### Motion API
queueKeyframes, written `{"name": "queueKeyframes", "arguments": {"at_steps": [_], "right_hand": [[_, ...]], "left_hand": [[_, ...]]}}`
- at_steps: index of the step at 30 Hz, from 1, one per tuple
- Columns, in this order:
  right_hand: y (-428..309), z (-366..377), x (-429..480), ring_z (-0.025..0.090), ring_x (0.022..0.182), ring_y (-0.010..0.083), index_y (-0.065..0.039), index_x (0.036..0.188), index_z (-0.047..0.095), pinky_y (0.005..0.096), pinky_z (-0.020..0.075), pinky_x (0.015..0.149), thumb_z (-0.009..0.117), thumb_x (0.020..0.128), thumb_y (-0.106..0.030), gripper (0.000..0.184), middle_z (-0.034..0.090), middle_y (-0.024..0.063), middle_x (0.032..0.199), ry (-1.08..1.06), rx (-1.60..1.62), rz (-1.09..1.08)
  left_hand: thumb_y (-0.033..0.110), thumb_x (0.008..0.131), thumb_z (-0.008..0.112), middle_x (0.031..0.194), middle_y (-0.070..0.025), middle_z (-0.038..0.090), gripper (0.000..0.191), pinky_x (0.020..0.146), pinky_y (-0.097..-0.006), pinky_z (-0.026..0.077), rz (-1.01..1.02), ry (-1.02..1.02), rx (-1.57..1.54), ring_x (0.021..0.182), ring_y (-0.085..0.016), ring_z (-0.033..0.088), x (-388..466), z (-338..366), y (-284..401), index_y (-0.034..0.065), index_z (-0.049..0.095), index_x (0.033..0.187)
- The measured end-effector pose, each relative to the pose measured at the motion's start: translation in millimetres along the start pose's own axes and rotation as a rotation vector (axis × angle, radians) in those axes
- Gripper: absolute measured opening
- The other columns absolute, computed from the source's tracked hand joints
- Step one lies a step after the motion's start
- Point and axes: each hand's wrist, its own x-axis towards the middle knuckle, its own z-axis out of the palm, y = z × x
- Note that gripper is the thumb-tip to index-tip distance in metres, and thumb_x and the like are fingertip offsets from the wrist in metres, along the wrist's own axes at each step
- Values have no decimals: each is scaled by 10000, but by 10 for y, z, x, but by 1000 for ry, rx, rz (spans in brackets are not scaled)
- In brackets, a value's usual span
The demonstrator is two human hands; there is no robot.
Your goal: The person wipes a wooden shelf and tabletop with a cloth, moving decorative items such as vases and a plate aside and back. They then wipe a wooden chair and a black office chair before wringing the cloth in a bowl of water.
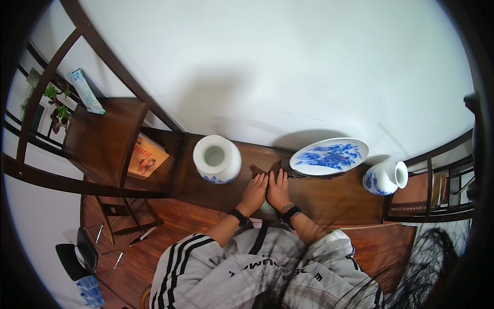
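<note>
Side by side on the dark wooden cabinet top (316, 197), my left hand (254, 193) and my right hand (278, 189) rest with their fingers over a dark brown cloth (274, 167). Two corners of the cloth stick out beyond my fingertips. A pale object (267, 208) shows between my wrists; my hands and arms hide too much of it to tell what it is. To the left of my hands stands a white and blue porcelain vase (217, 159). Close on the right, a blue-and-white porcelain plate (329, 156) leans on a dark stand (320, 176).
A second porcelain vase (382, 179) is at the cabinet's right end. On the left, a wooden shelf (108, 131) bears a patterned box (88, 92), with an orange illustrated book (148, 157) below. A folding wooden chair (123, 218) and a black chair (88, 247) stand on the floor.
</note>
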Motion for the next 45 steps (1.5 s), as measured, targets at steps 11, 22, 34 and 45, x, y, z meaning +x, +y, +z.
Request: {"name": "queueKeyframes", "arguments": {"at_steps": [11, 22, 34, 45], "right_hand": [[-132, 188, 870, 246, 1371, 483, -55, 1353, 499, 502, 227, 1128, 569, 883, -167, 488, 282, 240, 1507, -17, 201, 35], [-100, 133, 818, 304, 1382, 394, -79, 1227, 609, 512, 235, 1133, 596, 755, -15, 476, 422, 137, 1459, -360, 365, -268], [250, -681, -350, 598, 1072, 350, -39, 1138, 631, 384, 486, 909, 635, 843, -142, 313, 604, 204, 1191, -200, 529, -44], [1847, -1463, -244, 571, 1005, 212, 4, 1256, 490, 317, 446, 892, 603, 771, 35, 499, 578, 123, 1170, 646, 981, 396]], "left_hand": [[-1, 834, 484, 1472, -291, 298, 625, 1140, -460, 225, -157, 26, -68, 1389, -413, 263, 271, 73, -372, -80, 293, 1424], [35, 816, 532, 1292, -316, 464, 511, 1035, -473, 378, -111, 77, 139, 1240, -459, 431, -208, -77, -152, -143, 437, 1285], [145, 810, 638, 1344, -295, 435, 520, 1067, -483, 336, -67, 74, 199, 1267, -437, 401, -322, -240, 226, -65, 480, 1258], [178, 929, 618, 1403, -123, 440, 573, 1049, -382, 350, -351, 66, -1295, 1289, -212, 412, 821, -174, 872, 47, 350, 1419]]}}
